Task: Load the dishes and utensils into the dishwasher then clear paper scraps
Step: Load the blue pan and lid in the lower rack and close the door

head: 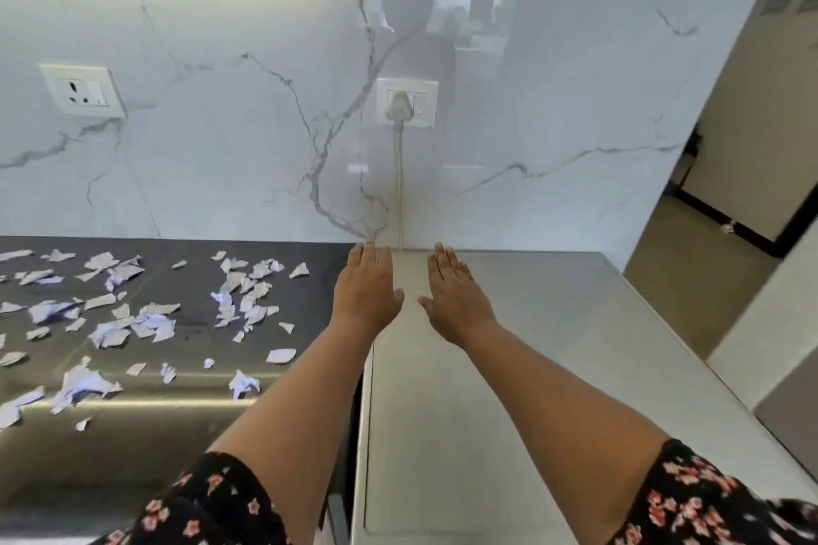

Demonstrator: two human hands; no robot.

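left hand (365, 285): fingers straight, palm down, holding nothing, at the back edge where dark countertop (194, 292) meets grey appliance top (509, 367) | right hand (458, 294): flat, empty, just beside it over the appliance top | paper scraps (155, 325): scattered across the countertop, left of both hands

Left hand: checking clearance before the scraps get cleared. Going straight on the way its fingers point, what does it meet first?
Probably the marble wall, just beyond the straight fingertips of the left hand; nothing lies between. The white cord hangs slightly to its right. Depth is uncertain.
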